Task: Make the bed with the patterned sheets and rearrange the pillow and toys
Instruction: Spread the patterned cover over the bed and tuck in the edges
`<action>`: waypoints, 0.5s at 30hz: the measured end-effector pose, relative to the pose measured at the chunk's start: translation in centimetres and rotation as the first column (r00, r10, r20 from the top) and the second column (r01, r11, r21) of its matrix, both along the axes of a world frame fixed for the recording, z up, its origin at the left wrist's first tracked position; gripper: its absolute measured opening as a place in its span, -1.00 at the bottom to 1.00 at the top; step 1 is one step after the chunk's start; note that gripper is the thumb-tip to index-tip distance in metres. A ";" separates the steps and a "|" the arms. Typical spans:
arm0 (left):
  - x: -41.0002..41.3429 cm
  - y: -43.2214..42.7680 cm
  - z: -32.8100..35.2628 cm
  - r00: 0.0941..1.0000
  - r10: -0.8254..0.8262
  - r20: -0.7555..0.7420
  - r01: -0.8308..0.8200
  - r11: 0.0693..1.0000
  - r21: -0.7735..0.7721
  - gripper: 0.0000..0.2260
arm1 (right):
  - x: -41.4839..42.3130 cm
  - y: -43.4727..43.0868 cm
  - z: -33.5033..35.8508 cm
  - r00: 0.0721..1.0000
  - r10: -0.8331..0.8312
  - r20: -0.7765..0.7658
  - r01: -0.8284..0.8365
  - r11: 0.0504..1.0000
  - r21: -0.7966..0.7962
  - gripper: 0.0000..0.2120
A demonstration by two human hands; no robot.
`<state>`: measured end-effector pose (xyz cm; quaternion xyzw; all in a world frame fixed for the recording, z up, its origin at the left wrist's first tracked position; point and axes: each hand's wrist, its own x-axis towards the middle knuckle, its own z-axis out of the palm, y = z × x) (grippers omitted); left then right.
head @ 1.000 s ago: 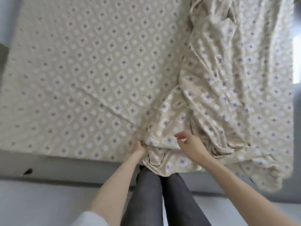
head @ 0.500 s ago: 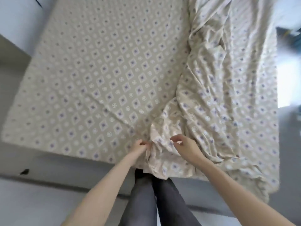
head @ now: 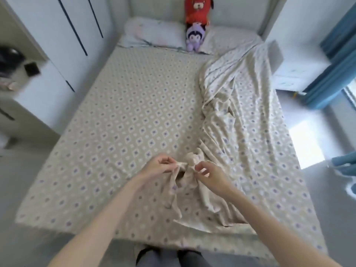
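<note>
A beige fitted sheet (head: 119, 120) with a diamond pattern covers the mattress. A matching top sheet (head: 242, 120) lies bunched along the bed's right half. Its near edge is lifted above the foot of the bed, pinched by my left hand (head: 159, 166) and my right hand (head: 210, 175), close together. Two pale pillows (head: 154, 33) (head: 227, 40) lie at the headboard. Between them sits a purple plush toy (head: 194, 38), with a red plush toy (head: 198, 9) propped against the headboard above it.
White wardrobe doors (head: 63, 35) stand along the bed's left side. A white nightstand (head: 296, 74) and blue curtains (head: 335, 60) are at the right, with a sunlit floor patch (head: 306, 143). My legs (head: 171, 259) stand at the foot of the bed.
Both hands have risen with the top sheet's edge, lifting it off the foot of the bed. The view has tilted up, bringing the pillows, toys and room into sight.
</note>
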<state>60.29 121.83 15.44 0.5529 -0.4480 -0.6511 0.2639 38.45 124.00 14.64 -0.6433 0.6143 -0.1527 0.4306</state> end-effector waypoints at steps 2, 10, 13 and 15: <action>0.8 -1.1 1.2 0.998 -0.057 0.003 0.058 0.997 -0.057 -0.94 | 0.2 -0.4 0.5 0.997 -0.072 -0.029 0.070 0.997 -0.045 -0.87; 6.6 -6.4 5.0 0.934 -0.301 -0.193 0.270 0.947 -0.175 -0.92 | 3.0 -0.6 1.5 0.736 -0.666 -0.125 0.657 0.746 -0.109 -0.93; 9.1 -8.0 6.9 0.923 -0.339 -0.184 0.295 0.928 -0.229 -0.91 | 6.1 0.2 2.0 0.685 -0.707 -0.173 0.667 0.705 -0.239 -0.96; 10.3 -8.7 8.3 0.918 -0.344 -0.196 0.296 0.925 -0.238 -0.91 | 9.0 0.7 2.8 0.745 -0.653 -0.134 0.605 0.747 -0.275 -0.88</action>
